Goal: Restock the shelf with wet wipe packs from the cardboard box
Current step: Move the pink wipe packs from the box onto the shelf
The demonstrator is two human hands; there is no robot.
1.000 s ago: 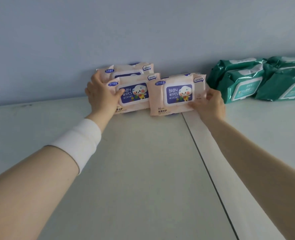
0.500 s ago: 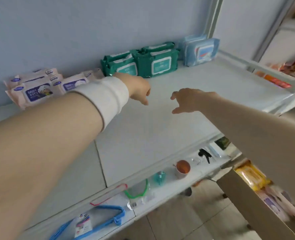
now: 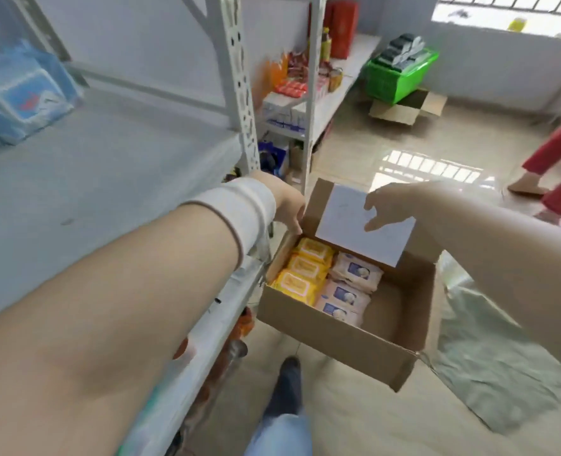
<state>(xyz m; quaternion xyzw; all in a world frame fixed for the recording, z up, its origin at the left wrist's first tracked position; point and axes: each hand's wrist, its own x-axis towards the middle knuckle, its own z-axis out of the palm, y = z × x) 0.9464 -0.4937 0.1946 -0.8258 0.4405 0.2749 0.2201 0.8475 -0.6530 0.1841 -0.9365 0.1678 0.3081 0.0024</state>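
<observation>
My fingers (image 3: pixel 373 222) spread wide, empty, above the cardboard box (image 3: pixel 345 340); best to grip the near pink packs (image 3: pixel 345 299) squarely (yellow packs (image 3: pixel 300 274) lie left).

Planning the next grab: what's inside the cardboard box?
The cardboard box holds three yellow packs and pink packs, with bare floor on the right. Anything beneath them is hidden.

Matt brown cardboard box (image 3: pixel 345 340), glossy plastic wipe packs (image 3: pixel 308 268), painted metal shelf (image 3: pixel 108 166), shiny tiled floor (image 3: pixel 348 419).
</observation>
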